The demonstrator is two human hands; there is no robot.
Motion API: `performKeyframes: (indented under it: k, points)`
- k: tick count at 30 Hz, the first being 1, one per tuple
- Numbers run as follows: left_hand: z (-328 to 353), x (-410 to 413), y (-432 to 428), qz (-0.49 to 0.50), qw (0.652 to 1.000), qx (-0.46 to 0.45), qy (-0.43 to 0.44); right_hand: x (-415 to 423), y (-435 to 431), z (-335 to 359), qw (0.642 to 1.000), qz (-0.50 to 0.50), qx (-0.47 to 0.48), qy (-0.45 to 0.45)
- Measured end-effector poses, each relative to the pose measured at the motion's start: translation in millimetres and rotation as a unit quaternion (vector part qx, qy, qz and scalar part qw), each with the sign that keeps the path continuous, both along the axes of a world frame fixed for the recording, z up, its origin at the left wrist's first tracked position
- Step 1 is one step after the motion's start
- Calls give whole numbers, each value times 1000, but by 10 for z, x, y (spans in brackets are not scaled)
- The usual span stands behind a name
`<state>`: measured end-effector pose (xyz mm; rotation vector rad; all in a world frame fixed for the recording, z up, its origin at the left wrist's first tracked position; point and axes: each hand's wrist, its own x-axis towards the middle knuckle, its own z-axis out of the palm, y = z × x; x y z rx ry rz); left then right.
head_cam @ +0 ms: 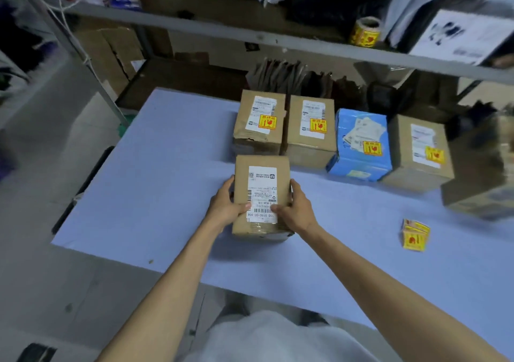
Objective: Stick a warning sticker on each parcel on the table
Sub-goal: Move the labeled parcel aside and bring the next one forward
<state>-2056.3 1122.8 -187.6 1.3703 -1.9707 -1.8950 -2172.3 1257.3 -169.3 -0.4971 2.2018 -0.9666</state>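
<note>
A brown cardboard parcel (261, 183) with a white shipping label stands on the pale blue table (155, 183) in front of me. My left hand (226, 204) grips its left side, thumb on the top face. My right hand (296, 208) grips its right side, thumb on the label. No yellow sticker shows on this parcel. Behind it stand a row of parcels, each with a yellow and red warning sticker: two brown boxes (260, 122) (311, 130), a blue one (361, 144) and another brown box (420, 153). A small stack of yellow warning stickers (414, 235) lies to the right.
A blurred cardboard box (481, 183) sits at the table's right edge. A grey metal shelf (250, 39) runs overhead with a roll of yellow stickers (365, 32) and bags on it. Cartons and paper bags stand behind the table. Grey floor lies to the left.
</note>
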Motion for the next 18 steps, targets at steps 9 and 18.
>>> performKeyframes:
  k: [9, 18]
  points:
    - [129, -1278, 1614, -105, 994, -10, 4, -1001, 1748, 44, 995, -100, 8, 5]
    - [171, -1864, 2234, -78, 995, -28, -62, -1583, 2324, -73, 996, -86, -13, 5]
